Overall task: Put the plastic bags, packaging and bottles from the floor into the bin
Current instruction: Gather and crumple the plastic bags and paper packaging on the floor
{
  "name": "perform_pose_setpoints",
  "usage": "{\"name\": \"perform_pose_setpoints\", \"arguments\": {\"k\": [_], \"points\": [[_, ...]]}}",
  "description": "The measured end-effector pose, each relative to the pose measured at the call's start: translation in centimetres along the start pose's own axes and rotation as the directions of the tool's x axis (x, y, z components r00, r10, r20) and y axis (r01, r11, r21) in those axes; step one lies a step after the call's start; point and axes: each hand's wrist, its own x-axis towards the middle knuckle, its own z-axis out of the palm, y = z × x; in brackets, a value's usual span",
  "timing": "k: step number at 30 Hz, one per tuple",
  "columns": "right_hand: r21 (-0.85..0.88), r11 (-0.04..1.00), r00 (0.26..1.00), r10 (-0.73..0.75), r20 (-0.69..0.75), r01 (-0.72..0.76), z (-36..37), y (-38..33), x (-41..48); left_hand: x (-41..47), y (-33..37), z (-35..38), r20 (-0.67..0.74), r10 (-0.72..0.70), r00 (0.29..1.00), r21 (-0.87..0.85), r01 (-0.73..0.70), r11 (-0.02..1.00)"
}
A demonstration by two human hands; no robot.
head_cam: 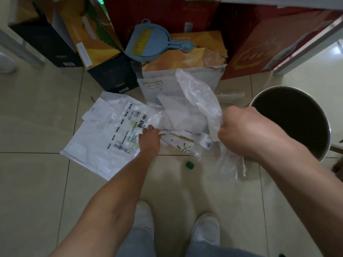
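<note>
My right hand (243,130) is fisted around a clear plastic bag (198,93) that stands up above the fist and trails below it, lifted off the floor just left of the bin (259,101). The bin is round, dark inside, with a metal rim. My left hand (149,139) reaches down onto the pile, its fingers closed on the edge of a white printed mailer bag (104,134) lying flat on the tiles. Between the hands lie white packaging (178,141) and more clear film (178,112). A clear plastic bottle (231,96) lies on the floor behind the bag.
A small green cap (190,165) sits on the tile near the pile. Stacked cardboard boxes (96,34) and a red box (259,43) line the back, with a blue dustpan and brush (148,43) on top. My white shoes (205,230) stand below.
</note>
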Motion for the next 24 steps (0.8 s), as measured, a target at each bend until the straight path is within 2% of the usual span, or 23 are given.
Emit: {"name": "perform_pose_setpoints", "arguments": {"k": [2,5,8,14,17,20,22,24], "points": [[-0.004,1.0,1.0,0.007,0.011,-0.007,0.1,-0.1,0.2,0.1,0.1,-2.2,0.06,0.016,0.998,0.027,-0.017,0.999],[0.0,1.0,1.0,-0.006,0.008,0.006,0.1,0.0,0.3,0.0,-0.3,-6.1,0.12,0.016,0.993,-0.041,-0.012,0.999],[-0.001,1.0,1.0,-0.028,0.006,0.028,0.0,0.0,0.3,-0.5,-0.8,-11.0,0.106,0.01,0.994,-0.129,0.004,0.992],[0.061,0.998,0.999,-0.034,-0.027,0.036,-0.2,-0.3,-0.4,-3.8,-0.1,-19.6,0.16,0.042,0.986,-0.096,-0.027,0.995],[0.118,0.992,0.998,-0.043,-0.053,0.049,-0.3,-0.8,-1.5,-5.9,0.1,-23.1,0.146,-0.031,0.989,-0.18,0.057,0.982],[0.164,0.982,0.991,-0.073,-0.116,0.092,-0.4,-0.7,-2.4,-7.9,0.5,-25.5,0.208,-0.182,0.961,-0.366,0.249,0.897],[0.161,0.979,0.98,-0.101,-0.171,0.129,-0.8,-0.3,-3.1,-9.5,1.0,-26.3,0.236,-0.243,0.941,-0.51,0.333,0.793],[0.217,0.963,0.976,-0.122,-0.181,0.161,-1.1,0.2,-3.7,-11.3,2.3,-27.0,0.257,-0.247,0.934,-0.66,0.356,0.661]]}}
